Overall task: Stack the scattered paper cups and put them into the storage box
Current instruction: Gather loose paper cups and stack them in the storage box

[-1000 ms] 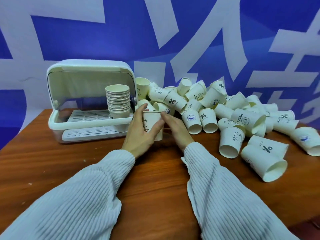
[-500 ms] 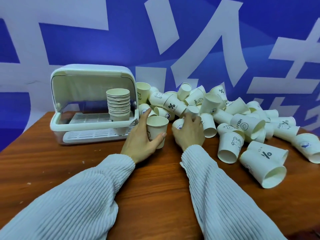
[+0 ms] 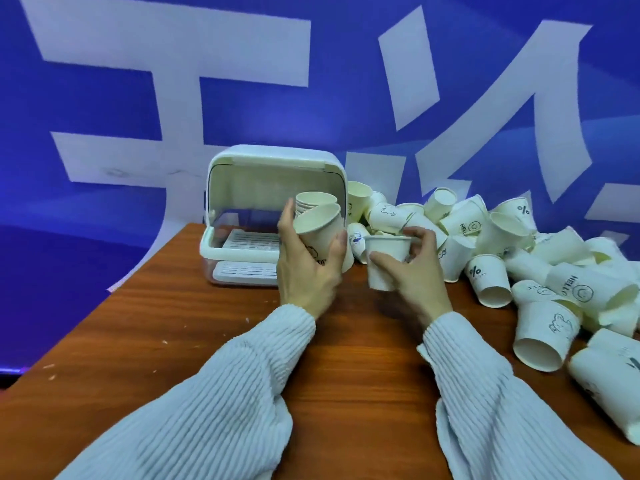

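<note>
Our left hand [image 3: 306, 271] curls its fingers around a tilted cup [image 3: 320, 230]. Our right hand [image 3: 415, 271] pinches another cup [image 3: 386, 259]. One lying cup [image 3: 585, 287] says HELLO.

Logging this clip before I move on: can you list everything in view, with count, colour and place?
storage box: one, white with a clear front, lid up, far left-centre of the table.
cup stack: one nested stack, cream, behind the left-hand cup, at the box's open front.
loose cups: a large pile, too many to count, white with printed marks, on the table's right.
table: one, reddish-brown wood.
backdrop: blue with large white shapes, behind the table.
left hand: grips one tilted cup.
right hand: holds one upright cup.
sleeves: two, pale ribbed knit.
</note>
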Motion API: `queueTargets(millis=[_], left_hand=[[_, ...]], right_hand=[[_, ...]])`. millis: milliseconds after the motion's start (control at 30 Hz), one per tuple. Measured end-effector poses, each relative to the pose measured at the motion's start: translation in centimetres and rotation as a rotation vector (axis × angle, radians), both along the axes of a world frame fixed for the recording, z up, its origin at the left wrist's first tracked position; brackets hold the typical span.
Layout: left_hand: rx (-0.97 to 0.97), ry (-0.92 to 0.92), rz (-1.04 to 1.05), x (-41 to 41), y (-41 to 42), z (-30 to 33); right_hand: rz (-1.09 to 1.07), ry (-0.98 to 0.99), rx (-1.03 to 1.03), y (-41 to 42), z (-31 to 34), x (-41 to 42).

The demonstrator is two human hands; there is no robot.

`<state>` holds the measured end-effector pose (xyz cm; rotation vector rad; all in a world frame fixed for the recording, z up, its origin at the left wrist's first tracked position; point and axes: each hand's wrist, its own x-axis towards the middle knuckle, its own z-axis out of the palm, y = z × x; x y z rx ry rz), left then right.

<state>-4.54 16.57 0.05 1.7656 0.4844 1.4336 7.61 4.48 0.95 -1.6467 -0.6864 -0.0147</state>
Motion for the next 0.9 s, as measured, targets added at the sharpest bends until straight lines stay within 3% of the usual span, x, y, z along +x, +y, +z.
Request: queueTargets(millis=[167,300,367,533,633,800,900], left_hand=[[-0.132,-0.087,0.136,-1.6,3.3,0.9],[-0.206,-0.124,0.16,-2.5,4.3,0.9],[-0.212,-0.122,0.172,-2.7,4.6,0.8],[-0.207,-0.072,0.159,-2.5,5.2,0.0],[-0.21,-0.066,0.149,-2.2,5.1,-0.3],[-0.2,-0.054,0.111,-2.2,4.4,-0.2],[-0.192,-0.065,0.108,-2.4,4.4,0.0]], right_hand=[[-0.057,-0.112,0.336,2.3,2.7,-2.6],[-0.021,-0.177,0.415,5.7,6.9,-3.4],[-0.012,-0.264,0.336,8.0,8.4,-3.0],[-0.042,-0.559,-0.12,11.5,9.0,-1.4],[-0.073,-0.606,-0.237,11.8,9.5,-1.1],[-0.047,-0.584,-0.264,12.0,9.4,-0.9],[0.02,-0.563,-0.471,12.0,8.9,-0.7]])
